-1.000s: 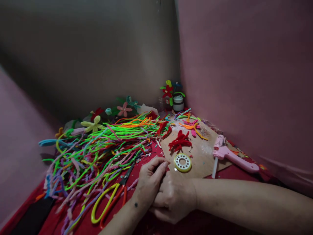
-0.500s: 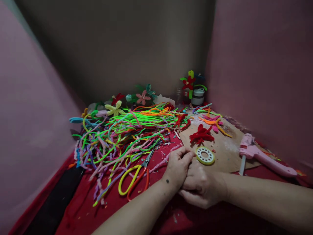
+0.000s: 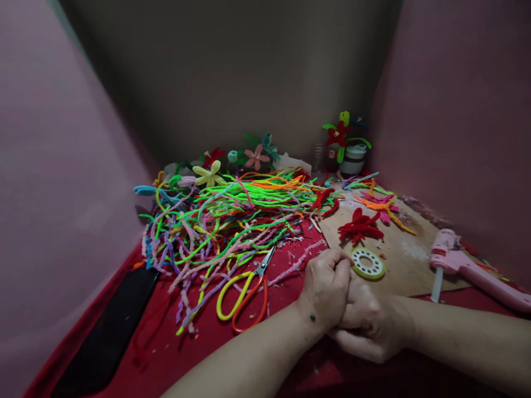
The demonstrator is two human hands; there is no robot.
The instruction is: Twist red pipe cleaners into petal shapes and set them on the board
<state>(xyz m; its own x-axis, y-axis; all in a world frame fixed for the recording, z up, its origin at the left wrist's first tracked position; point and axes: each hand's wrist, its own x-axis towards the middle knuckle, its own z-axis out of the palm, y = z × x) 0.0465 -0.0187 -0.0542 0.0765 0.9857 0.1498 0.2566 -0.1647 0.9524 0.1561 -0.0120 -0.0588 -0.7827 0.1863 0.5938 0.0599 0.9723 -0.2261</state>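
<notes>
My left hand (image 3: 326,287) is closed, its thumb and forefinger pressed together just above my right hand (image 3: 371,320). The right hand is curled into a fist and touches the left. Whatever lies between the fingers is hidden. Just beyond the knuckles, a yellow-rimmed white disc with a ring of holes (image 3: 374,268) lies on a brown board (image 3: 410,282). Behind it sits a bundle of red pipe-cleaner pieces (image 3: 360,225). Scissors (image 3: 262,269) with one yellow and one red handle rest to the left of my hands.
A big tangle of coloured pipe cleaners (image 3: 257,196) covers the table's left and middle. At right lies a pink glue gun (image 3: 460,260). A black phone-like slab (image 3: 112,331) is at front left. Pipe-cleaner flowers (image 3: 257,157) and a lidded pot (image 3: 353,160) stand at the back.
The view has swung left, so everything appears farther right, and more of the black slab shows. My hands stay clasped close together, with only slight finger shifts.
</notes>
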